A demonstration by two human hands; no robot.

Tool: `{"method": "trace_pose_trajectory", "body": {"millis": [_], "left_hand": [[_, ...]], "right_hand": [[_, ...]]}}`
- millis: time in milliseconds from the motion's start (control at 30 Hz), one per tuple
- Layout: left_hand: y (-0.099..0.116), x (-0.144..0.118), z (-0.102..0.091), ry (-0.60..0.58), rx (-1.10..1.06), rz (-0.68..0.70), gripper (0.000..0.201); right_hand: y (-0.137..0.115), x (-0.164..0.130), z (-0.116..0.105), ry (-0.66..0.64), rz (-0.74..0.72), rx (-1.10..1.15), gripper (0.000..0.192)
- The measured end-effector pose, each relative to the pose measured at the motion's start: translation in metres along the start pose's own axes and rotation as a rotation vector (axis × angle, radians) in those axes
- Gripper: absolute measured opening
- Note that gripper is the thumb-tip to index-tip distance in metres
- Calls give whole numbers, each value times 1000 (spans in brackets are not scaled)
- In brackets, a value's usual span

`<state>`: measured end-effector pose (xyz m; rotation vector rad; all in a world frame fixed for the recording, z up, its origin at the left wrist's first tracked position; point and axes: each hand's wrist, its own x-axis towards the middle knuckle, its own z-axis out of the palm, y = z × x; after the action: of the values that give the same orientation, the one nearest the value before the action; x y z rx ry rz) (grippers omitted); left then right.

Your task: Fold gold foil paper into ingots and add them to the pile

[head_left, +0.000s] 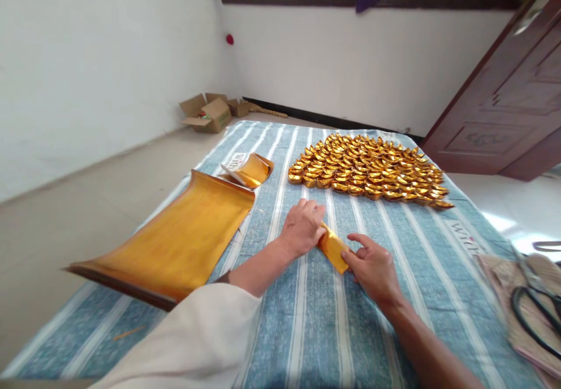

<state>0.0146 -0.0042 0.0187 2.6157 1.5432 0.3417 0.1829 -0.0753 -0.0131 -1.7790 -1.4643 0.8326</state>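
A small folded piece of gold paper [333, 250] lies on the blue striped cloth [307, 319], held at both ends. My left hand [302, 225] presses its upper end with fingers curled over it. My right hand [372, 266] pinches the lower end between thumb and fingers. A stack of large curled gold sheets [179, 240] lies to the left of my left arm. Farther away, many folded gold paper ingots [368, 170] lie in rows on the cloth.
A smaller curled gold sheet bundle [248, 169] sits beyond the stack. Scissors [537, 316] rest on a woven mat at the right edge. Open cardboard boxes [210, 113] stand on the floor by the wall. A brown door [512, 103] is at the right.
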Motion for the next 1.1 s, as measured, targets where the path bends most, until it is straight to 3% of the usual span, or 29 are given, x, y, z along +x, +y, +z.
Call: {"method": "trace_pose_trajectory", "body": {"millis": [67, 133, 233, 400, 533, 633, 700, 767, 900, 967, 1100], "left_hand": [[7, -17, 2, 15, 41, -114, 20], [11, -30, 4, -15, 20, -119, 13], [12, -39, 11, -19, -88, -86, 24], [6, -38, 21, 45, -277, -63, 26], [0, -32, 27, 39, -418, 45, 37], [-6, -24, 30, -45, -475, 134, 42], [-10, -17, 34, -90, -501, 169, 45], [-13, -12, 38, -99, -520, 181, 51], [-15, -4, 44, -112, -629, 210, 58], [-15, 0, 43, -131, -700, 253, 53], [-16, 8, 39, -181, -757, 335, 42]], "right_hand": [[0, -3, 2, 3, -19, -31, 38], [-1, -7, 4, -10, -42, -42, 35], [-4, -16, 9, -56, -95, -28, 26], [-11, -34, 15, -150, -260, 1, 18], [-16, -43, 14, -306, -400, -24, 15], [-15, -39, 13, -392, -553, -53, 31], [-11, -32, 14, -353, -689, -153, 37], [-5, -22, 14, -205, -828, -329, 22], [-4, -3, 9, 1, -1066, -605, 22], [-7, 5, 3, 2, -1113, -613, 14], [-12, 20, -8, -167, -1107, -532, 12]]}}
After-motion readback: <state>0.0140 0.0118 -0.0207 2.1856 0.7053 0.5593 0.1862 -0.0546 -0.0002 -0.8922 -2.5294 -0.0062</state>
